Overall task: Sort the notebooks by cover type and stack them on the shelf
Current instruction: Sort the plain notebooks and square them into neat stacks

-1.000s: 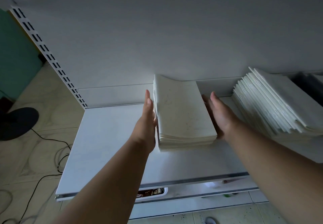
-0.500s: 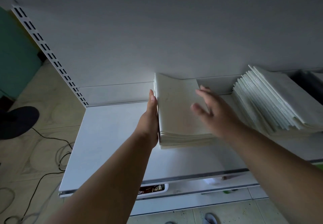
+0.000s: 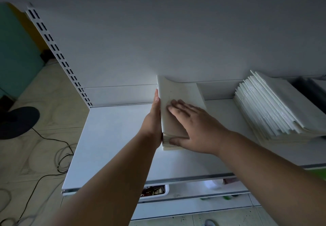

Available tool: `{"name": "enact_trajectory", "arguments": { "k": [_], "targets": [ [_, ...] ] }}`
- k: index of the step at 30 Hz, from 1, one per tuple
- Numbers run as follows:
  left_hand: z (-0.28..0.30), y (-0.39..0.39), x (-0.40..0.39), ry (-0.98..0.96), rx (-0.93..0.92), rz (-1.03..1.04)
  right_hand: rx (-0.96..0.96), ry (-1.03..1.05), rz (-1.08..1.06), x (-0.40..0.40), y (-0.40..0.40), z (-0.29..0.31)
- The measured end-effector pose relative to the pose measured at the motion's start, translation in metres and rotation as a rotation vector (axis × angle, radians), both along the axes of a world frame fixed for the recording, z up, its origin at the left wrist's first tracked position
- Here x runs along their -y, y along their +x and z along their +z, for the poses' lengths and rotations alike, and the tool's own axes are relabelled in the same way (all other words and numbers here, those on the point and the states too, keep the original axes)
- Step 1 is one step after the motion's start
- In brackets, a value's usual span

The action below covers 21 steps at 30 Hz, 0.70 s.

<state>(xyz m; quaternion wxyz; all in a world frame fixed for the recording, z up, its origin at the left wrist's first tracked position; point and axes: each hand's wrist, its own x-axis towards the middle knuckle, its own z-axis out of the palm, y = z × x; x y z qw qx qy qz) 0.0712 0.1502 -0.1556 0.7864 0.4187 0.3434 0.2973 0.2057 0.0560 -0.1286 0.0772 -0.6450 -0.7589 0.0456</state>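
Note:
A neat stack of white-covered notebooks [image 3: 178,91] lies on the white shelf [image 3: 114,137], its far end against the back panel. My left hand [image 3: 153,120] is pressed flat and upright against the stack's left edge. My right hand [image 3: 192,128] lies palm down on top of the stack, fingers spread, with the thumb hooked over the near edge. A second, fanned pile of white notebooks [image 3: 275,105] rests on the shelf to the right, apart from both hands.
A slotted upright [image 3: 58,54] bounds the shelf on the left. Below the shelf's front lip sits a lower shelf with a white tray [image 3: 155,192]. On the tiled floor at left lie a black fan base [image 3: 17,121] and a cable [image 3: 53,155].
My right hand has left the stack's right side and come down flat on top of it. My left hand stays against the left edge. The view has shifted slightly.

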Motion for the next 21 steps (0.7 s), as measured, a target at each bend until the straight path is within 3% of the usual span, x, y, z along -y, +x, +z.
{"name": "enact_trajectory", "arguments": {
  "k": [2, 5, 7, 9, 16, 21],
  "targets": [
    [0.005, 0.001, -0.002, -0.005, -0.037, 0.016, -0.24, -0.057, -0.087, 0.004, 0.011, 0.007],
    [0.013, 0.005, -0.006, 0.01, -0.09, 0.067, -0.81, 0.014, -0.439, 0.003, 0.039, 0.016],
    [0.019, 0.008, -0.007, 0.023, -0.139, 0.08, -1.154, -0.082, -0.703, -0.004, 0.062, 0.007],
    [0.023, 0.01, -0.005, -0.026, -0.157, 0.086, -1.362, -0.239, -0.811, -0.012, 0.077, -0.013],
    [0.021, 0.007, -0.007, -0.095, -0.164, 0.045, -1.529, -0.34, -0.811, -0.027, 0.067, -0.037],
    [0.017, 0.006, -0.009, -0.103, -0.131, 0.045, -1.49, -0.301, -0.743, -0.031, 0.063, -0.037]
  ]
}}
